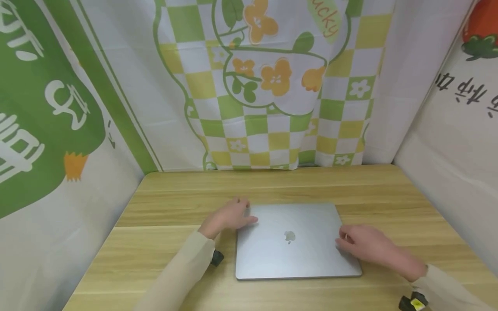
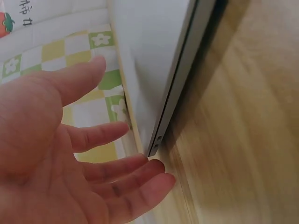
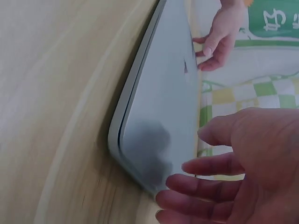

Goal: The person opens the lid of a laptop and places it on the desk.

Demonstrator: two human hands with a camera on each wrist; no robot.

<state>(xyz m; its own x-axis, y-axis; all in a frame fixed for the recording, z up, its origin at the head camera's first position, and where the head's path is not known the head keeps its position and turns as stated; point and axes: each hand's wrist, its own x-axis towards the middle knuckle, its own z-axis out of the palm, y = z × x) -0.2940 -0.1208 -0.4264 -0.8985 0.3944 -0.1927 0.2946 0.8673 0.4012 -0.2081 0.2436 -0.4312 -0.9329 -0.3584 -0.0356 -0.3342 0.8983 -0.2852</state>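
A: Head view?
B: The flat, silver metal laptop (image 1: 289,261) lies closed on the pale wooden table (image 1: 175,185), between your bare left hand (image 1: 230,215) and bare right hand (image 1: 367,244).
A: Left wrist?
B: Fingers loose and spread near its corner, gripping nothing.
A: Right wrist?
B: Loose too. Lifting with just fingertips could make it slip. I see no containers.

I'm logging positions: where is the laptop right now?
In the head view, the closed laptop lies on the table, low and slightly right of centre, between the left hand and right hand.
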